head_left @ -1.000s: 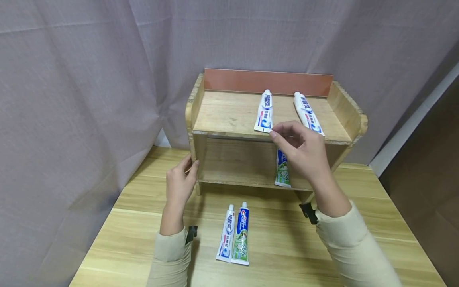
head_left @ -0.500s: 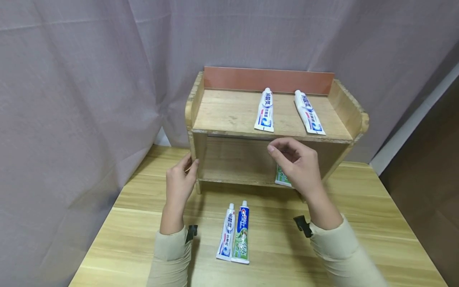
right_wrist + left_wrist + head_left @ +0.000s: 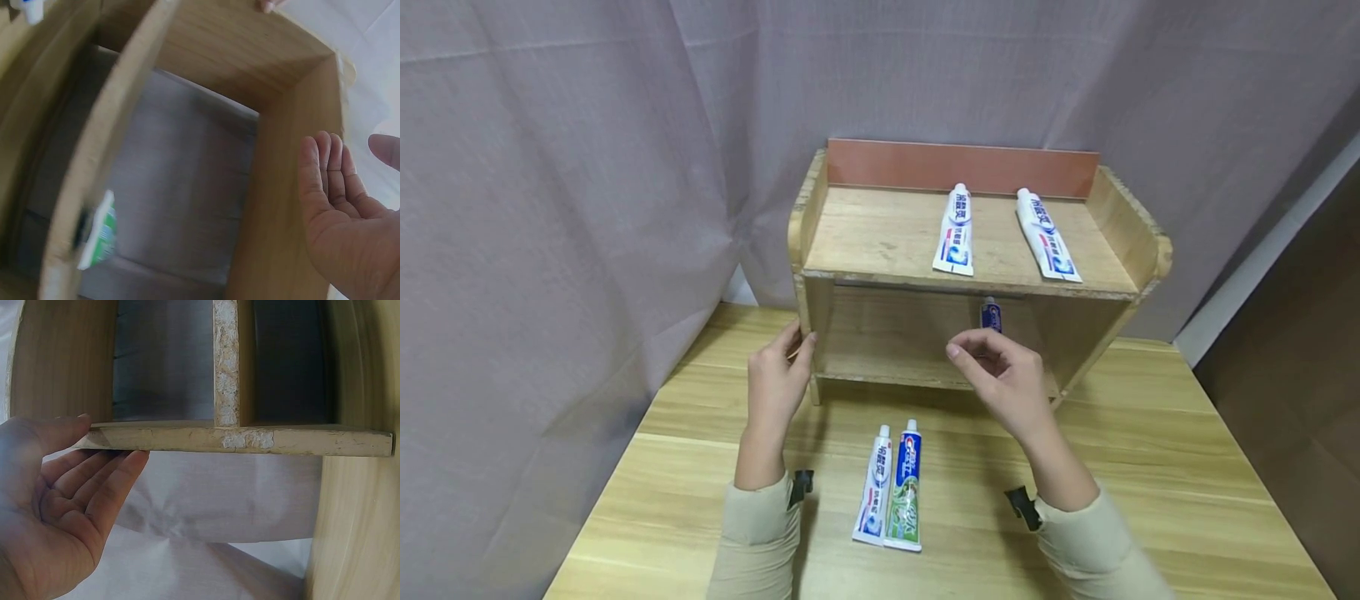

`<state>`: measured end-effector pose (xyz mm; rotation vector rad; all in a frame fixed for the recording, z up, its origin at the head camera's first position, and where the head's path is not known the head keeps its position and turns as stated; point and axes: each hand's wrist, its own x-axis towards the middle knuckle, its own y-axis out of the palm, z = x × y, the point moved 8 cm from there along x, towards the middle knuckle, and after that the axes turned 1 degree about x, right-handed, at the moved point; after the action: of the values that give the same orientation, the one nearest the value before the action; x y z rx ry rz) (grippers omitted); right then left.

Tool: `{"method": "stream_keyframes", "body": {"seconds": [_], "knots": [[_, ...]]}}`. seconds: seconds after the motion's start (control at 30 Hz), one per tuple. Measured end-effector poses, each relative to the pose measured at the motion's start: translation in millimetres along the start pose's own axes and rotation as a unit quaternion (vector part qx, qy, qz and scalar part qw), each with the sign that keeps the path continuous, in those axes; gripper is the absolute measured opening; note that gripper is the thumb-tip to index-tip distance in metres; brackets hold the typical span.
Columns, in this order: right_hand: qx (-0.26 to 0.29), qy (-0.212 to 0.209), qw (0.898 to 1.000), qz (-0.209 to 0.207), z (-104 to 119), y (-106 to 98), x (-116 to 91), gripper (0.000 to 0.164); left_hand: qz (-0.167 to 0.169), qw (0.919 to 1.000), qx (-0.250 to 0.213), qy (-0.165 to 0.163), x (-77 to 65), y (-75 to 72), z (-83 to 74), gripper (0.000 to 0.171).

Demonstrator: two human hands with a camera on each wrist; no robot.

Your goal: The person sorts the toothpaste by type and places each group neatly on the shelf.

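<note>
A wood-grained surface is backed by a grey curtain. On it, a wooden rack is gripped at its side edge between the thumb and fingers of the left hand; nothing is held by the right hand, its thumb parted from its fingers, before the lower opening. As can be judged, 3 toothpastes are placed: an upright-lying white tube and a slanted white tube are laid apart on the top level, and 1 blue tube on the lower, partly hidden by the right hand. Apparently 2 are left, side by side on the surface: a near white tube and a blue-and-green tube. Overhead access to the lower level is blocked by the board above.
</note>
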<state>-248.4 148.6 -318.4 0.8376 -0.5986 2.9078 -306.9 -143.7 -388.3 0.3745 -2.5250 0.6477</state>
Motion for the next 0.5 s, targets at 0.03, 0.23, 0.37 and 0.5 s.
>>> {"method": "stream_keyframes", "body": {"seconds": [0.03,0.23,0.37,0.5], "knots": [[0.001,0.003,1.0,0.002,-2,2,-2,0.007,-0.001,1.0,0.0,-0.001,0.1,-0.2,-0.4,0.035],[0.024,0.039,0.999,0.014,-28,11,-16,0.008,-0.003,1.0,-0.001,-0.001,0.4,-0.3,-0.7,0.035],[0.041,0.05,0.998,0.024,-41,18,-24,0.008,-0.003,1.0,0.0,-0.005,0.4,-0.6,-0.5,0.035],[0.049,0.049,0.997,0.034,-47,23,-30,0.008,-0.002,1.0,0.003,-0.004,0.8,-0.8,-1.3,0.035]]}}
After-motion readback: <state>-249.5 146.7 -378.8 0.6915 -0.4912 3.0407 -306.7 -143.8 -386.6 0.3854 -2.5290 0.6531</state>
